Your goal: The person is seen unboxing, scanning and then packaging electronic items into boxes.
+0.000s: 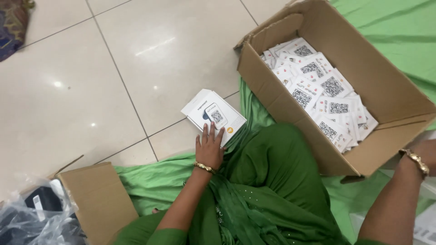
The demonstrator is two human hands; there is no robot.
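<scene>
On the tiled floor (91,81), beside a green-clad knee, the left hand (209,147) lies flat, fingers spread, on the near edge of a small white printed box (213,114). Its grip pinches nothing, and a firm, even press there looks the surest way to hold the stack square. The right hand (429,152) sits at the frame edge past the open cardboard carton (386,86) of printed cards (324,97), its grip unreadable.

Glossy floor tiles (68,90), matt cardboard box (390,90), soft green cloth (272,181).
</scene>
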